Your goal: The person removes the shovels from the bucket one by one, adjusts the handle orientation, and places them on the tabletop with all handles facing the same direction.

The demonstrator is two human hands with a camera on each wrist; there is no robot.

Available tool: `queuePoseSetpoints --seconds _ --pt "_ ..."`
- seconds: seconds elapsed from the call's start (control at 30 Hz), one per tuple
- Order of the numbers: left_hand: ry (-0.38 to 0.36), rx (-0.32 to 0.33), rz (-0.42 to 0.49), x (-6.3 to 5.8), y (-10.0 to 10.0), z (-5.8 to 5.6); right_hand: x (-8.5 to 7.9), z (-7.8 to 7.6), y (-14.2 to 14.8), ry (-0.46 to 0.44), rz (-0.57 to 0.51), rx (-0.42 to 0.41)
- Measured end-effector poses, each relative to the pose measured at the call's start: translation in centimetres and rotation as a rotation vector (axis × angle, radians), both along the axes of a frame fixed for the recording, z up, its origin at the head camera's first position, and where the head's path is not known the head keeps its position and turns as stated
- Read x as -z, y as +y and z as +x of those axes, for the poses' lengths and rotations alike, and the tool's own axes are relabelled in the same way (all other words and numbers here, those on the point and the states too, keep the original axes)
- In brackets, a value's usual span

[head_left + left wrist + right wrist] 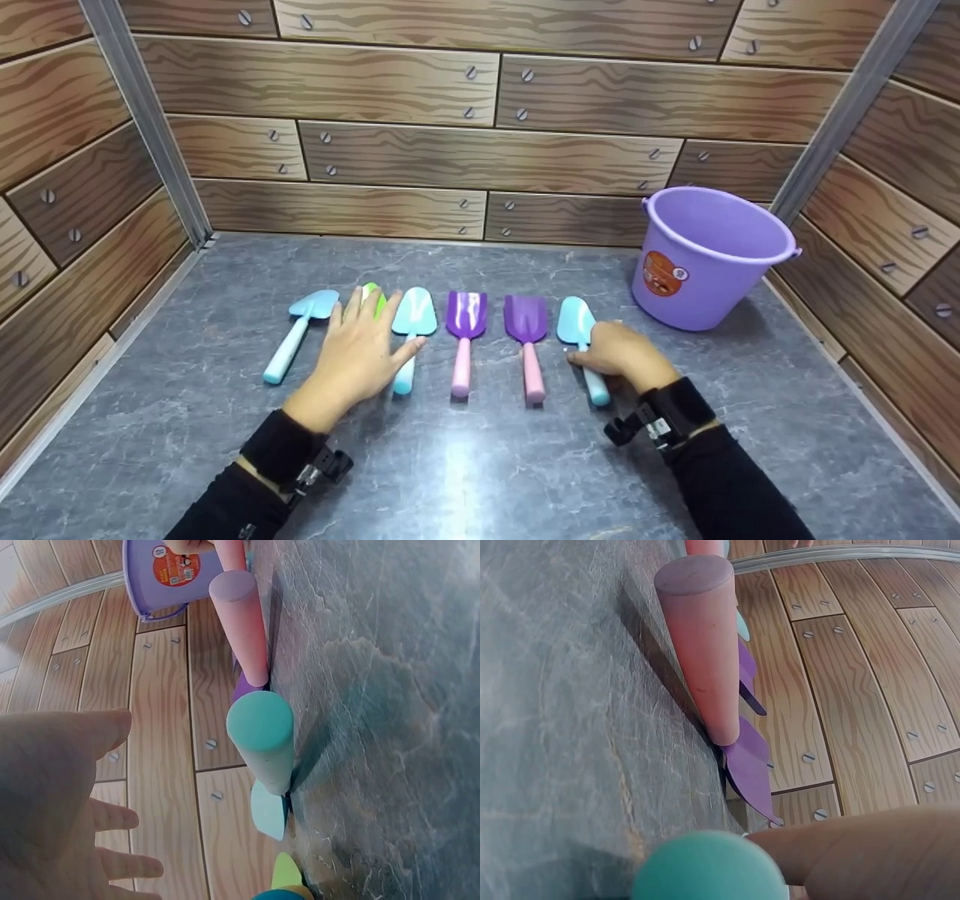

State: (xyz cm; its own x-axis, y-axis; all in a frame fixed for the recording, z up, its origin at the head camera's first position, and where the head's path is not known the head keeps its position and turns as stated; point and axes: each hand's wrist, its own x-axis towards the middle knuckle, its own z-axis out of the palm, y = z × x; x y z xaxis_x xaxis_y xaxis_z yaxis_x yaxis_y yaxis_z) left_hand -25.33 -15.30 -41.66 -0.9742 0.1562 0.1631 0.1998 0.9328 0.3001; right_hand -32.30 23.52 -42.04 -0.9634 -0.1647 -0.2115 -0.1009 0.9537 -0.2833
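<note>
Several toy garden shovels lie in a row, handles toward me. My right hand (pixel 630 351) grips the handle of the rightmost light-blue toy shovel (pixel 574 318); its teal handle end (pixel 709 870) fills the bottom of the right wrist view. My left hand (pixel 358 358), fingers spread, is above a green toy shovel (pixel 373 295) and mostly hides it. The left thumb overlaps the handle of another light-blue toy shovel (pixel 415 309). In the left wrist view the left hand's straight fingers (pixel 116 864) hold nothing.
Between my hands lie two purple shovels, a left one (pixel 466 313) and a right one (pixel 526 316), with pink handles. A light-blue pointed trowel (pixel 289 349) lies far left. A purple bucket (pixel 694 292) stands at the back right. Wood-patterned walls (pixel 390 157) enclose the grey tabletop (pixel 450 480).
</note>
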Motion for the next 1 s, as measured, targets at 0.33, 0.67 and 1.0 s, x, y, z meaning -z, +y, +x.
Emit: queuePoseSetpoints --seconds 0.33,0.67,1.0 --pt "0.011 -0.006 0.009 0.0 -0.2 0.0 0.1 -0.3 -0.3 0.046 0.017 0.001" --pt "0.000 -0.014 -0.004 0.0 -0.5 0.0 -0.7 -0.5 -0.6 0.011 0.045 0.009" --pt "-0.004 -0.010 -0.011 0.1 -0.9 0.2 -5.6 -0.2 1.3 0.087 -0.042 0.025"
